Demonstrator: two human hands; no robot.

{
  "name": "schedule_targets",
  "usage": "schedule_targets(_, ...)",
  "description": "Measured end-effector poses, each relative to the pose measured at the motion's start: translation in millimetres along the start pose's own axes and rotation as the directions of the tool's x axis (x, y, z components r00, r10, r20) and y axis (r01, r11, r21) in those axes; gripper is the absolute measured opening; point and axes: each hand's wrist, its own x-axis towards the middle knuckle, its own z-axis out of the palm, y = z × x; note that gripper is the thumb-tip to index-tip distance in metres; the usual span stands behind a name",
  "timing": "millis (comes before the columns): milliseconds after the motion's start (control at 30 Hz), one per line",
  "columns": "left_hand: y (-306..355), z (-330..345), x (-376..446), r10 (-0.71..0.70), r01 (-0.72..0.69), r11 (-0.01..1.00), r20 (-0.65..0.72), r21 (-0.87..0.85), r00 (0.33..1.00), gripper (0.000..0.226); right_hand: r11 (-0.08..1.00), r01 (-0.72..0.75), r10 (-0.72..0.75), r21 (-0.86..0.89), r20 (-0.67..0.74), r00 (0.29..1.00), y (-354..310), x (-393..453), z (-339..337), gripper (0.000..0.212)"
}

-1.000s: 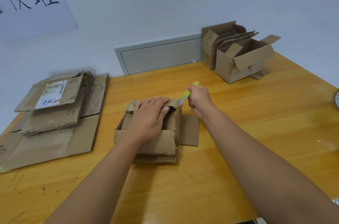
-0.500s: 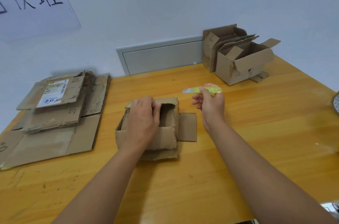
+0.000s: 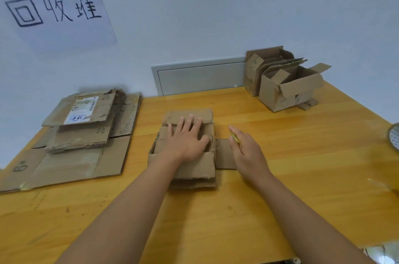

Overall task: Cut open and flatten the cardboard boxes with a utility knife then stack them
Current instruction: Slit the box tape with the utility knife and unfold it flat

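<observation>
**Box pressed flat in the middle of the worktop**

The left hand (image 3: 187, 138) lies flat with straight, spread fingers on the cardboard box (image 3: 190, 166), pressing it down in the middle of the frame. The right hand (image 3: 248, 151) sits just right of the box, its grip closed around the yellow utility knife (image 3: 235, 139). A stack of flat boxes (image 3: 75, 134) lies at the left. 2 uncut boxes (image 3: 285, 86) stand at the upper right of the wooden worktop (image 3: 302, 155).
</observation>
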Motion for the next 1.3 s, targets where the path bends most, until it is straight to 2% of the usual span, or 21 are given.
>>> schedule_targets(67, 0, -1, 2, -0.013, 0.013, 0.999, 0.013, -0.035, 1.0, 0.064, 0.969, 0.023, -0.007, -0.246, 0.066, 0.998, 7, -2, -3, 0.049)
schedule_targets(167, -1, -1, 3, -0.012, 0.011, 0.999, -0.014, -0.052, 1.0, 0.062, 0.83, 0.034, 0.04, -0.557, 0.121, 0.992, 17, -2, -10, 0.053)
schedule_targets(300, 1, -2, 0, -0.006, 0.003, 0.997, -0.043, -0.077, 0.999, 0.061, 0.686, -0.001, 0.212, -0.728, 0.199, 0.957, 24, -1, -18, 0.057)
schedule_targets(367, 1, -1, -2, -0.017, -0.003, 0.991, -0.15, -0.131, 0.989, 0.057, 0.654, 0.008, 0.281, -0.756, 0.253, 0.926, 20, 0, -25, 0.06)
schedule_targets(433, 0, -4, -7, -0.076, -0.016, 0.954, -0.292, -0.3, 0.953, 0.05, 0.676, 0.004, 0.274, -0.737, 0.256, 0.927, 8, 4, -32, 0.065)
schedule_targets(467, -1, -6, -10, -0.127, -0.012, 0.929, -0.351, -0.369, 0.928, 0.047, 0.723, -0.008, 0.24, -0.691, 0.24, 0.941, 0, 7, -32, 0.064)
schedule_targets(500, -3, -9, -12, -0.177, 0.009, 0.922, -0.403, -0.386, 0.898, 0.045, 0.792, -0.03, 0.202, -0.61, 0.215, 0.955, -10, 10, -30, 0.058)
schedule_targets(567, -10, -15, -16, -0.257, 0.12, 0.946, -0.474, -0.3, 0.843, 0.05, 0.921, -0.087, 0.166, -0.379, 0.182, 0.969, -32, 17, -19, 0.047)
schedule_targets(633, -20, -19, -21, -0.354, 0.279, 0.932, -0.413, -0.232, 0.839, 0.066, 0.963, -0.134, 0.186, -0.236, 0.216, 0.958, -53, 24, -3, 0.053)
schedule_targets(700, -30, -21, -27, -0.464, 0.395, 0.871, -0.226, -0.29, 0.857, 0.09, 0.96, -0.18, 0.232, -0.213, 0.257, 0.938, -65, 31, 11, 0.058)
schedule_targets(767, -37, -18, -33, -0.5, 0.44, 0.824, -0.091, -0.358, 0.861, 0.105, 0.945, -0.24, 0.298, -0.221, 0.281, 0.912, -72, 35, 18, 0.057)
schedule_targets(867, -37, -18, -39, -0.498, 0.436, 0.823, -0.091, -0.364, 0.863, 0.114, 0.94, -0.254, 0.313, -0.227, 0.279, 0.908, -73, 34, 23, 0.047)
schedule_targets(933, -35, -18, -42, -0.48, 0.395, 0.83, -0.142, -0.394, 0.866, 0.113, 0.947, -0.243, 0.292, -0.211, 0.245, 0.924, -74, 30, 22, 0.045)
schedule_targets(1033, -35, -18, -50, -0.385, 0.212, 0.826, -0.248, -0.522, 0.889, 0.106, 0.968, -0.218, 0.238, -0.126, 0.18, 0.954, -75, 26, 18, 0.057)
schedule_targets(1133, -32, -22, -62, -0.329, 0.057, 0.753, -0.301, -0.655, 0.895, 0.091, 0.976, -0.211, 0.216, -0.053, 0.115, 0.97, -80, 24, 16, 0.083)
schedule_targets(1233, -29, -23, -75, -0.24, -0.082, 0.668, -0.318, -0.74, 0.917, 0.074, 0.973, -0.194, 0.198, -0.129, 0.02, 0.98, -91, 23, 18, 0.1)
schedule_targets(1300, -28, -23, -85, -0.185, -0.144, 0.611, -0.317, -0.778, 0.93, 0.068, 0.967, -0.178, 0.169, -0.181, -0.063, 0.984, -96, 22, 22, 0.104)
